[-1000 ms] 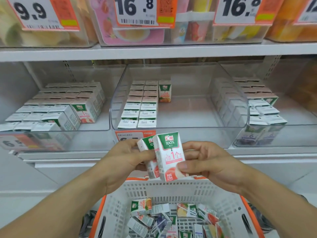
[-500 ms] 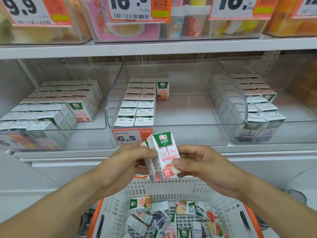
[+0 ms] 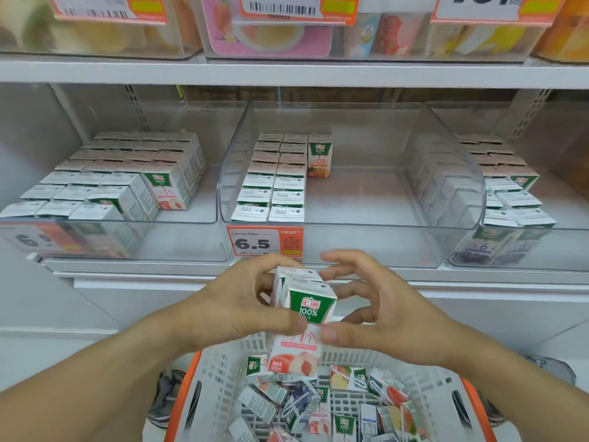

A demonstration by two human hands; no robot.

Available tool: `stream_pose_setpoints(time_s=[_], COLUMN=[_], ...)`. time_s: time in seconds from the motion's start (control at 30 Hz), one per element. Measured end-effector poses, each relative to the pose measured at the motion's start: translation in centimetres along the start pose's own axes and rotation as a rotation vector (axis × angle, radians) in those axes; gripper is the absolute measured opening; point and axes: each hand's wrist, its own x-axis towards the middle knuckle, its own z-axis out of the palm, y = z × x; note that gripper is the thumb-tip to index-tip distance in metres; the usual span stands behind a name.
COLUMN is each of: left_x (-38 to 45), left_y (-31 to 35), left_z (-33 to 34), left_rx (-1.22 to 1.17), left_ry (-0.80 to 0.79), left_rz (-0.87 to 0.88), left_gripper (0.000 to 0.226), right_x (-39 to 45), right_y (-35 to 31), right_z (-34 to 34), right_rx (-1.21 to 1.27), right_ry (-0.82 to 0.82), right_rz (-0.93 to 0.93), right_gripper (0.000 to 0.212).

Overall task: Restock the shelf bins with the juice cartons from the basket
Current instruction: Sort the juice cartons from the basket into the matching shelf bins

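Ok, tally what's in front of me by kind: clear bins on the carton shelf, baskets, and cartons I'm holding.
Bins: 3
Basket: 1
Held cartons: 2
Total: 6

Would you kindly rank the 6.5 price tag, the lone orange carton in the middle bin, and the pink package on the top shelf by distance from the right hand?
1. 6.5 price tag, just above-left of the right hand.
2. Lone orange carton, standing deeper in the middle bin.
3. Pink package, top shelf, farthest.
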Motion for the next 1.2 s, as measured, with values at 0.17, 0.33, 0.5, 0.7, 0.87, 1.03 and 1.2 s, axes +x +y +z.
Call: stream_pose_setpoints(time_s=[0.17,0.33,0.5,0.7,0.87,1.03,1.2], left_x=[-1.7,-4.1,-7.5,-10.0,-9.9,-7.9,-6.1], left_y=[-0.3,-1.9,-2.9,-2.2,-3.1,-7.3,-9.7], left_z=[-1.4,-3.8,-7.0,-10.7,-14.5,-18.0,-18.9], left_rx=[0.095,0.092,0.027,-0.002,-0.017,0.330,0.529], left_ry=[0.002,0.130,0.295,0.494,0.852,1.078,1.044], left_rz=[0.130,0.154,0.229,0.520,0.549,0.394,0.354], left_gripper=[0.064,0.079,0.087,0.077,0.039,0.030,0.030], right_x=[0.7,2.6,5.4,10.4,15.5,21.4,26.9], right_y=[-1.1,-2.2,-4.0,-8.5,-11.9,-13.4,-12.1], right_z=[2.5,6.2,9.8,12.0,12.4,12.8,14.5], right_rx=[-0.078,-0.180,-0.199,-0.434,-0.577,-0.693,-0.813], right_ry=[-0.101,-0.040,0.052,0.220,0.303,0.325,0.252], right_rz=[-0.135,-0.202,-0.372,-0.780,-0.879,-0.579,-0.360], right_gripper=[0.080,0.077,0.072,0.070,0.069,0.074,0.073])
